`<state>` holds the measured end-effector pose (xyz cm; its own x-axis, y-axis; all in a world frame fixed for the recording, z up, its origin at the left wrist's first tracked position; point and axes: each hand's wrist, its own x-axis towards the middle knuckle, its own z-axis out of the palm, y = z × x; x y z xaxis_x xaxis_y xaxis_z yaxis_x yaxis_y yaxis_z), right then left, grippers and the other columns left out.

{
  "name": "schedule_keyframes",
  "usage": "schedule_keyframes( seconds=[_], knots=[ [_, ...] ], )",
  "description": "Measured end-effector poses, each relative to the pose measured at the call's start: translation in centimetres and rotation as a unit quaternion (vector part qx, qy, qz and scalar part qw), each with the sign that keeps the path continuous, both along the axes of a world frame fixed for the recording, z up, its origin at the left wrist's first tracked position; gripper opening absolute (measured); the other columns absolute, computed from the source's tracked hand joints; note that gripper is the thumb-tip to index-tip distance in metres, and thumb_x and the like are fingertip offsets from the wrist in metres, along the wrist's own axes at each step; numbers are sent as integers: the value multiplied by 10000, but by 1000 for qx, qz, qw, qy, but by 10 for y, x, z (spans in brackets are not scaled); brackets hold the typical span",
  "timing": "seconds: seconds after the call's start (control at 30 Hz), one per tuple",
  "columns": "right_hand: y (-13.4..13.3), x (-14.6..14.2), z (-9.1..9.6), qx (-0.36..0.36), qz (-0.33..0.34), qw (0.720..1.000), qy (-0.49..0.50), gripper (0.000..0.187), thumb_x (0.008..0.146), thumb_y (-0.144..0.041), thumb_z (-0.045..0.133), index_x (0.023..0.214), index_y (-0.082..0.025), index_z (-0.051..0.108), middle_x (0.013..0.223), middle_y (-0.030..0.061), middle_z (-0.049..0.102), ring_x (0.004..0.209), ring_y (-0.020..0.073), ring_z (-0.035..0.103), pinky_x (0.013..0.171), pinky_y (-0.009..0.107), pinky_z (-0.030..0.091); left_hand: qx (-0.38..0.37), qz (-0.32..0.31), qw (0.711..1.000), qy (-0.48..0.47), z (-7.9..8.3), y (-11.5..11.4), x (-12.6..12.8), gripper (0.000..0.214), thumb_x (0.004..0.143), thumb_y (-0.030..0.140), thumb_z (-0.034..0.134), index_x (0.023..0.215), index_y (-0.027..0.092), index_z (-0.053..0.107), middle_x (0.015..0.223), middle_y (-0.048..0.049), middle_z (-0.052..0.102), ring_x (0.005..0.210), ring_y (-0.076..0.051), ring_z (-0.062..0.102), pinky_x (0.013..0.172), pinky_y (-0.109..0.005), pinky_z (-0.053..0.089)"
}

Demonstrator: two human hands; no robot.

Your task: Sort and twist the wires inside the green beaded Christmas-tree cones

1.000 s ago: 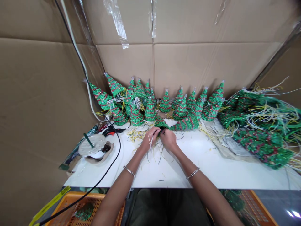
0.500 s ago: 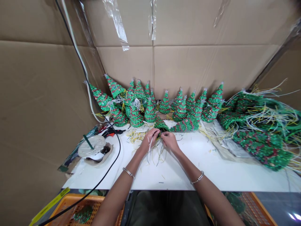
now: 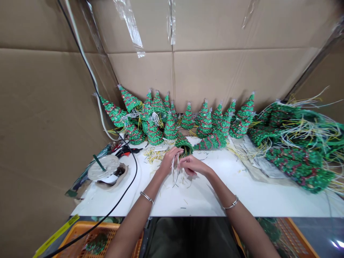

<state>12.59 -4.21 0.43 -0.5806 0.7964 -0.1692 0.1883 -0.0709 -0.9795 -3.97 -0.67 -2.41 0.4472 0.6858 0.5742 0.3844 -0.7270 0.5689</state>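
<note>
A small green tinsel Christmas tree (image 3: pixel 184 141) lies on its side on the white table, its hollow base facing me. My left hand (image 3: pixel 169 158) is at the left of that base, closed with white wires (image 3: pixel 173 171) between its fingertips. Just right of the wires, my right hand (image 3: pixel 194 165) has its fingers curled and pinched at the strands, below the tree's opening. The fingertips are small in view, and the inside of the tree is dark. Another tinsel tree (image 3: pixel 212 141) lies on its side to the right.
Several small trees (image 3: pixel 170 127) stand along the cardboard wall. A heap of larger tinsel pieces (image 3: pixel 299 165) with loose wires lies right. At left are a spool (image 3: pixel 104 167), red-black pliers (image 3: pixel 127 151) and a black cable (image 3: pixel 136 172). Orange baskets (image 3: pixel 77 229) stand below the table edge.
My right hand has drawn back from the tree's opening, down toward me, and now meets the white wires. The wires hang in a loop below my left hand, which stays at the base.
</note>
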Motion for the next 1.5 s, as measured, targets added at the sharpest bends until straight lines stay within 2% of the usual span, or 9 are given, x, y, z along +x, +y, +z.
schedule_keyframes(
  seconds=[0.2, 0.4, 0.57, 0.67, 0.83, 0.97, 1.13, 1.3, 1.5],
  knots=[
    [12, 2, -12, 148, -244, 949, -133, 312, 867, -357, 443, 893, -163, 686, 407, -39, 546, 413, 122, 510, 500, 202, 394, 9, 50, 998, -43, -4, 4, 6, 300, 962, 338, 405, 1004, 199, 667, 1001, -85, 579, 932, -174, 576, 850, -322, 477],
    [14, -14, -16, 215, -260, 857, -390, 289, 898, -403, 465, 1001, -227, 669, 802, 51, 721, 812, 200, 661, 686, 252, 413, -1, 31, 998, -56, 3, 1, 8, 341, 979, 328, 349, 961, 194, 662, 962, -72, 613, 902, -169, 570, 828, -308, 466],
    [14, -22, -19, 216, -246, 827, -456, 265, 881, -360, 473, 1016, -208, 644, 892, 96, 715, 843, 232, 664, 675, 272, 394, -30, 55, 997, -43, 2, 1, 7, 332, 977, 358, 354, 1010, 202, 645, 801, -30, 592, 761, -148, 559, 734, -273, 457],
    [15, -19, -22, 213, -277, 840, -414, 229, 877, -304, 456, 944, -200, 648, 826, 79, 710, 793, 215, 657, 645, 261, 386, -34, 63, 997, -41, 2, 1, 8, 334, 979, 358, 350, 1020, 200, 642, 775, -20, 582, 741, -140, 559, 722, -260, 453],
    [12, -12, -19, 170, -310, 921, -165, 203, 835, -337, 485, 781, -184, 607, 467, -25, 551, 483, 138, 536, 527, 221, 373, -16, 54, 998, -28, 4, 0, 8, 253, 956, 327, 426, 1040, 192, 623, 940, -55, 636, 869, -160, 589, 800, -277, 459],
    [5, -9, -10, 134, -257, 957, -4, 186, 767, -366, 549, 737, -184, 572, 377, -78, 451, 353, 92, 389, 430, 200, 305, 2, 16, 1000, 16, 5, -2, 4, 255, 949, 311, 433, 1089, 183, 603, 956, -74, 608, 856, -171, 579, 762, -287, 468],
    [3, -4, -5, 123, -197, 972, 19, 373, 839, -469, 477, 695, -160, 627, 339, -61, 432, 336, 86, 367, 430, 202, 299, 14, 20, 1000, -13, 2, 0, 4, 284, 971, 297, 375, 939, 175, 630, 892, -63, 570, 832, -169, 557, 758, -302, 471],
    [10, -1, -13, 208, -261, 933, -135, 376, 898, -434, 425, 974, -185, 698, 411, -41, 514, 471, 135, 529, 558, 216, 389, 31, 48, 997, -60, 0, 5, 8, 333, 970, 328, 373, 889, 188, 664, 963, -77, 572, 902, -177, 557, 794, -313, 476],
    [10, -5, -13, 241, -257, 816, -458, 325, 928, -349, 390, 1012, -256, 691, 855, 59, 718, 809, 198, 652, 656, 253, 374, -47, 54, 993, -99, 1, 4, 8, 343, 970, 354, 377, 935, 202, 683, 814, -38, 610, 779, -158, 573, 754, -295, 462]
  ],
)
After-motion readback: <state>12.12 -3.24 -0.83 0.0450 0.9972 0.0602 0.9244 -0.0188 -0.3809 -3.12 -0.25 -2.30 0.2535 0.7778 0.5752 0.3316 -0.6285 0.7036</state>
